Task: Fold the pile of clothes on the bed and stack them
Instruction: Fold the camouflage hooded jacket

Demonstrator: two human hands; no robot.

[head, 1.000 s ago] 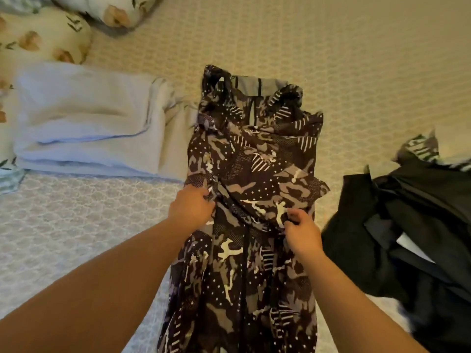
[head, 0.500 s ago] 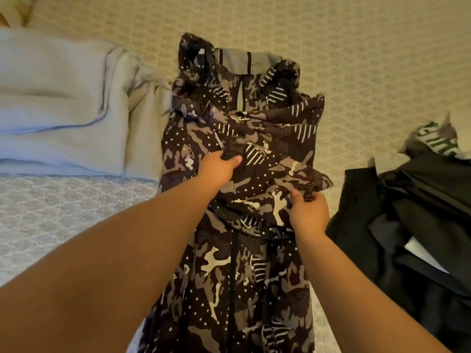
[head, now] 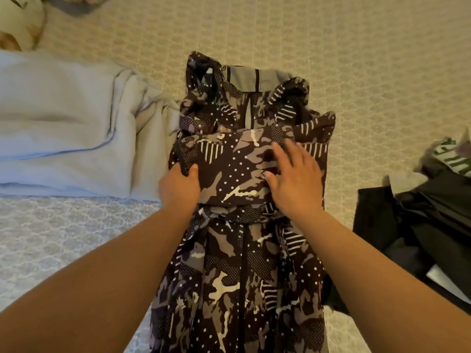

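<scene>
Since a moment ago I've laid a sleeve across the camouflage jacket [head: 237,250], which lies lengthwise on the bed [head: 369,59] between the folded pale-blue clothes [head: 63,123] and the dark pile [head: 420,225]. My left hand [head: 179,186] grips the fold's left edge, thumb on top; my right hand [head: 295,179] presses flat on it, fingers spread.

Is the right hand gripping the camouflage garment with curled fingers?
No, the right hand lies flat with straight fingers pressing on the folded camouflage garment.

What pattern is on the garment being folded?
Dark camouflage garment with white dots and stripes, seen in the head view.
</scene>
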